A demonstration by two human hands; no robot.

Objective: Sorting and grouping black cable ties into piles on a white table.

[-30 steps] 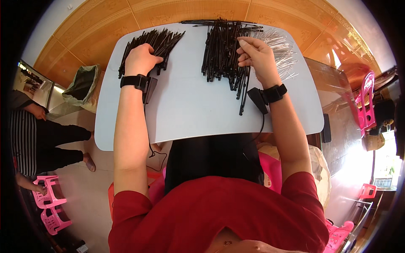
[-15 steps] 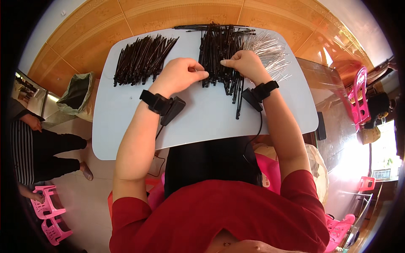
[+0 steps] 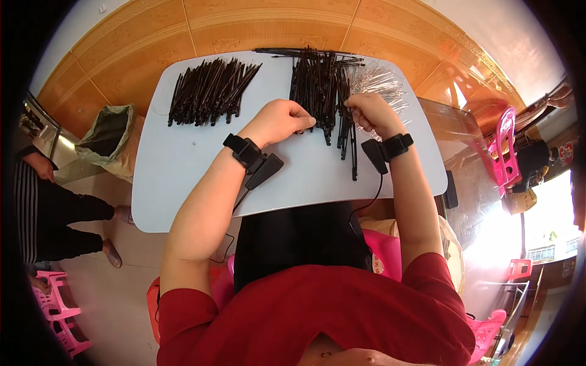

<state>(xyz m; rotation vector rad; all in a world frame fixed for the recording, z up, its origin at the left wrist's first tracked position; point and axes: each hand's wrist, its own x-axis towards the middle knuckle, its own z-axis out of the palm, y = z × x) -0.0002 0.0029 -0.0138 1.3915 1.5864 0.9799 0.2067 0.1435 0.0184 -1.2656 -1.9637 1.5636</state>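
My left hand [image 3: 284,123] is closed in a pinch at the lower ends of the middle pile of thin dark rods [image 3: 314,85]. What lies between its thumb and forefinger is too small to make out. My right hand [image 3: 375,114], fingers curled and pinched, is at the right edge of that pile, beside a heap of thin silvery wires [image 3: 381,82]. Whatever it grips is hidden. A few rods stick out of the pile toward me, between my hands. Another bundle of dark rods [image 3: 210,91] lies apart at the table's far left.
The white table [image 3: 177,183] stands against a tiled wall [image 3: 262,24]. An open sack [image 3: 113,137] is to its left, near a standing person [image 3: 55,207]. Pink plastic stools [image 3: 55,299] are at the lower left, and a pink chair [image 3: 505,149] is at the right. Cables hang from my wrist devices.
My right hand has moved right and nearer, from over the dark rods to the pile's right edge, its fingers more curled. My left hand has shifted slightly right. The view has moved a little.
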